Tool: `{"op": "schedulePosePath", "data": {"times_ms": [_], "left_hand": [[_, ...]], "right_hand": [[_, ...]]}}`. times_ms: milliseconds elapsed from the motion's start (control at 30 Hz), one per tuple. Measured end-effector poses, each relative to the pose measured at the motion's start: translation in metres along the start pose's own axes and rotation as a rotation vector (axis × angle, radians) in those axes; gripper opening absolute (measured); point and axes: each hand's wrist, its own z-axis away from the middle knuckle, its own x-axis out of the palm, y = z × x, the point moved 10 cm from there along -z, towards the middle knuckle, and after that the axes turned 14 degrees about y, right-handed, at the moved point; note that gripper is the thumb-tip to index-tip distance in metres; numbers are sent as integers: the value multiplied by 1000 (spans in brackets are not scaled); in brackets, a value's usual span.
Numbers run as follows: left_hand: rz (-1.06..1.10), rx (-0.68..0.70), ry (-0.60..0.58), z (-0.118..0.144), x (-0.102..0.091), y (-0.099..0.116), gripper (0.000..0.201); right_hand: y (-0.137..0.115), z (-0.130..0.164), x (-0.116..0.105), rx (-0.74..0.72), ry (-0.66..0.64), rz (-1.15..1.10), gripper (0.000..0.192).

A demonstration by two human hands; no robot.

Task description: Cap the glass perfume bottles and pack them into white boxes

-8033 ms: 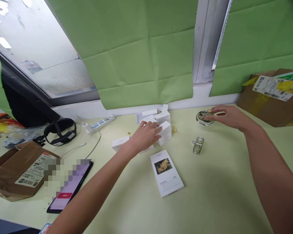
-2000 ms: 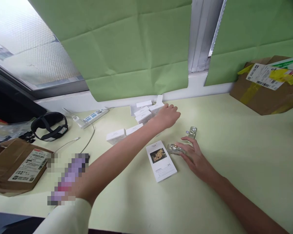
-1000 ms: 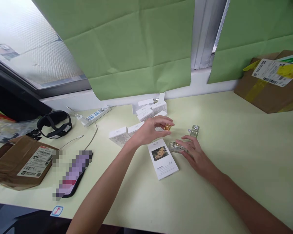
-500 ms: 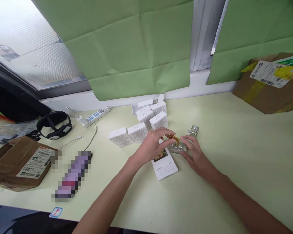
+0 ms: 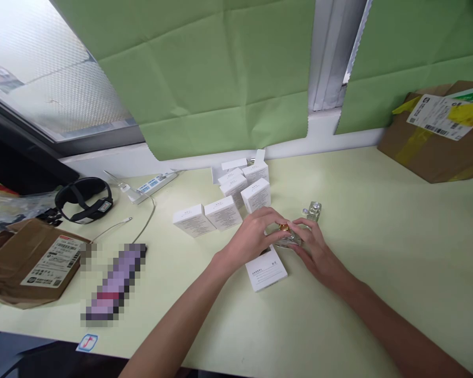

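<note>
A clear glass bottle [image 5: 288, 240], perhaps a perfume bottle, is between my hands near the middle of the table. Its round gold top [image 5: 284, 227] faces up at me. My left hand [image 5: 256, 233] is closed, with thumb and fingers pinched around the gold top. My right hand [image 5: 316, 247] grips the glass body from the right, thumb low and fingers above. Under my left hand lies a white printed box [image 5: 267, 270], its upper part covered by the hand. Just beyond my right fingers is a second clear glass piece [image 5: 314, 211].
Several white boxes [image 5: 223, 212] stand behind my left hand. To the left are a pixelated purple phone [image 5: 116, 281], a power strip [image 5: 155, 186], a black head strap [image 5: 84, 202] and a brown carton [image 5: 31, 262]. Another carton [image 5: 425, 149] sits at the far right.
My left hand has shifted slightly right and turned over the bottle, covering more of the white box's picture. The gold top, tilted before, now shows its round upper face. My right hand stays put.
</note>
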Motion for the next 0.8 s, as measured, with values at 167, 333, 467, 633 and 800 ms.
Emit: {"op": "schedulePosePath", "data": {"times_ms": [167, 333, 467, 633, 800], "left_hand": [[-13, 67, -34, -5, 11, 1, 18], [-71, 87, 20, 0, 3, 3, 25], [-246, -260, 74, 28, -31, -34, 45], [-337, -524, -117, 71, -32, -79, 55], [-257, -586, -208, 72, -28, -92, 60]], "right_hand": [[1, 0, 0, 8, 7, -30, 62], [22, 5, 5, 193, 0, -109, 59], [32, 10, 8, 390, -57, -109, 67], [38, 12, 7, 559, -129, -37, 47], [38, 10, 4, 565, -115, -48, 46]]}}
